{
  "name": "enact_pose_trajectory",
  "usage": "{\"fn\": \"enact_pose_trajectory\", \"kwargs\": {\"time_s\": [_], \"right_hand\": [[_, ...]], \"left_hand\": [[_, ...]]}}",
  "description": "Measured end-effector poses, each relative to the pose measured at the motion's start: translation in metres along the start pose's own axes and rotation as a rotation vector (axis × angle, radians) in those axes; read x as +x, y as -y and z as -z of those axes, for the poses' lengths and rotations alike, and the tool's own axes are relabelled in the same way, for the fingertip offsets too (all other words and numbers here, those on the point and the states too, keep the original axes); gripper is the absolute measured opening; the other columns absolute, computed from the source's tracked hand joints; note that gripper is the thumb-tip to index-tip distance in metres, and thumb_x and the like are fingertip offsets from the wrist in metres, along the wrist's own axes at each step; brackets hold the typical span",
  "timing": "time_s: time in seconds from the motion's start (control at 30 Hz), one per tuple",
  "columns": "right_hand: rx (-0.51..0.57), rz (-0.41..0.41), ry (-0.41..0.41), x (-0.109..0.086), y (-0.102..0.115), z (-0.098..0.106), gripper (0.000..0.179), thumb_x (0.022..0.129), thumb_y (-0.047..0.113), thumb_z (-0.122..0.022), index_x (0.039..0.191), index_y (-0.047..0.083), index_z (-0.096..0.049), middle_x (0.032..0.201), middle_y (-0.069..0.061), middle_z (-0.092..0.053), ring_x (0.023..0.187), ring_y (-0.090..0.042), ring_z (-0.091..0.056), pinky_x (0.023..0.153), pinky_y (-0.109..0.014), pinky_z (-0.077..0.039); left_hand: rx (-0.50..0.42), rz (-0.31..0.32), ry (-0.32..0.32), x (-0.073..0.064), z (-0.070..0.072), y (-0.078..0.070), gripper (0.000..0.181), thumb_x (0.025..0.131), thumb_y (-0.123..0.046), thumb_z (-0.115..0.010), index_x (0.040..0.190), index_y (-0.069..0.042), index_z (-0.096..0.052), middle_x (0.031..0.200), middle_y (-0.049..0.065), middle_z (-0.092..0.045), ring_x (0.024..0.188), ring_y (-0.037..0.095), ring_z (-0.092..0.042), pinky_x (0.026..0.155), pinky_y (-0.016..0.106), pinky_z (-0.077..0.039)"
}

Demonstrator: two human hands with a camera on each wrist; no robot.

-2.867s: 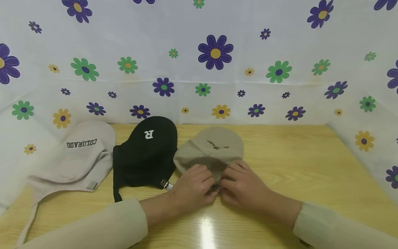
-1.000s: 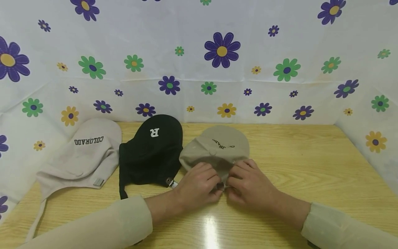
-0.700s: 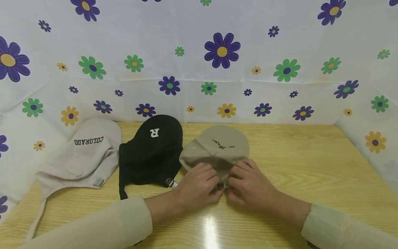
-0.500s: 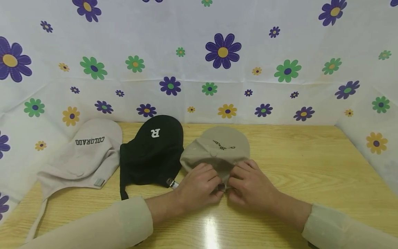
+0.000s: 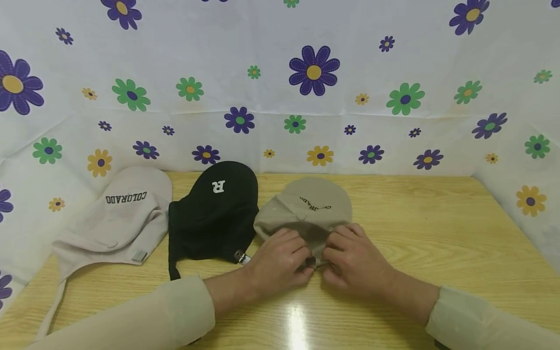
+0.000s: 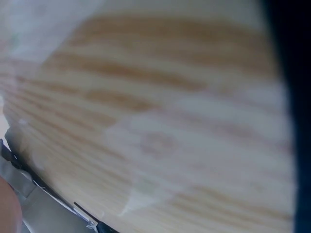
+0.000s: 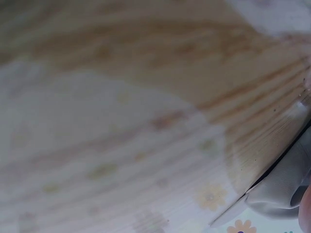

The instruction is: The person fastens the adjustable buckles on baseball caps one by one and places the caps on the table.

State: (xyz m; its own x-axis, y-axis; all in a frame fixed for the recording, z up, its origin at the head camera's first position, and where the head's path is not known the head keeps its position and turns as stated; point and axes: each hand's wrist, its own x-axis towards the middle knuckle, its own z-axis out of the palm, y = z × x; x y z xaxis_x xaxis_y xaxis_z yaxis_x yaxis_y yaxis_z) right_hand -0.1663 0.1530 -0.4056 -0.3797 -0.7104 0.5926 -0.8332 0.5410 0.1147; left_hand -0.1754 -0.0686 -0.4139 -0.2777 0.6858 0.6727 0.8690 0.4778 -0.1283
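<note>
A beige cap (image 5: 315, 194) lies with its brim toward the back wall, part of its dark lettering folded out of sight. My left hand (image 5: 280, 257) curls its fingers on the near edge of this cap, thumb toward the middle. On the other side of the cap's back opening, my right hand (image 5: 356, 257) pinches the strap end. A short bit of strap (image 5: 321, 265) shows between the two hands; the fingertips hide most of it. Blurred tabletop fills most of both wrist views, with grey-looking cap fabric (image 7: 282, 179) in a lower corner.
Left of the hands lies a black cap (image 5: 214, 218) with a white letter, its metal buckle (image 5: 242, 257) by my left wrist. Farther left is a pale pink cap (image 5: 113, 223) with a long strap. A flowered white cloth (image 5: 271, 58) hangs behind the wooden table (image 5: 437, 233).
My right hand has shifted slightly right, and the gap between the hands has widened a little. Both keep their hold on the beige cap. The head view has also shifted slightly.
</note>
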Motion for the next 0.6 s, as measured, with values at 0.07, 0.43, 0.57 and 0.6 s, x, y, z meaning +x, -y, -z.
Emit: {"fn": "enact_pose_trajectory", "kwargs": {"time_s": [0.07,0.43,0.57,0.6], "right_hand": [[-0.004,-0.013,0.004,-0.0002,0.0001,0.0002,0.005,0.072,0.023,-0.061,0.072,0.019,-0.058,0.084,0.004,-0.056,0.085,-0.018,-0.051,0.087,-0.041,-0.041],[-0.007,-0.029,-0.007,-0.0006,0.0001,-0.0011,0.007,0.07,0.021,-0.06,0.069,0.019,-0.054,0.081,0.004,-0.054,0.084,-0.019,-0.05,0.086,-0.042,-0.041],[-0.013,-0.029,-0.011,0.0,-0.0001,-0.0006,0.007,0.07,0.021,-0.06,0.068,0.019,-0.054,0.081,0.004,-0.054,0.083,-0.019,-0.05,0.085,-0.041,-0.041],[-0.014,-0.031,-0.01,0.0002,-0.0002,-0.0004,0.007,0.07,0.022,-0.06,0.068,0.019,-0.054,0.081,0.004,-0.054,0.083,-0.019,-0.05,0.084,-0.041,-0.041]], "left_hand": [[0.002,0.001,0.001,0.0001,0.0001,-0.0001,0.01,0.073,-0.018,-0.075,0.076,-0.014,-0.066,0.076,-0.007,-0.061,0.077,0.011,-0.058,0.078,0.026,-0.047],[0.004,0.005,0.001,-0.0007,0.0004,-0.0008,0.01,0.073,-0.019,-0.076,0.076,-0.014,-0.067,0.076,-0.007,-0.061,0.076,0.011,-0.058,0.076,0.026,-0.047],[0.004,0.005,-0.009,-0.0002,0.0004,-0.0005,0.01,0.073,-0.018,-0.075,0.076,-0.014,-0.067,0.076,-0.007,-0.061,0.076,0.011,-0.058,0.075,0.026,-0.047],[0.004,0.005,-0.012,0.0001,0.0004,-0.0004,0.01,0.073,-0.018,-0.075,0.076,-0.014,-0.067,0.076,-0.007,-0.061,0.076,0.011,-0.058,0.075,0.026,-0.047]]}}
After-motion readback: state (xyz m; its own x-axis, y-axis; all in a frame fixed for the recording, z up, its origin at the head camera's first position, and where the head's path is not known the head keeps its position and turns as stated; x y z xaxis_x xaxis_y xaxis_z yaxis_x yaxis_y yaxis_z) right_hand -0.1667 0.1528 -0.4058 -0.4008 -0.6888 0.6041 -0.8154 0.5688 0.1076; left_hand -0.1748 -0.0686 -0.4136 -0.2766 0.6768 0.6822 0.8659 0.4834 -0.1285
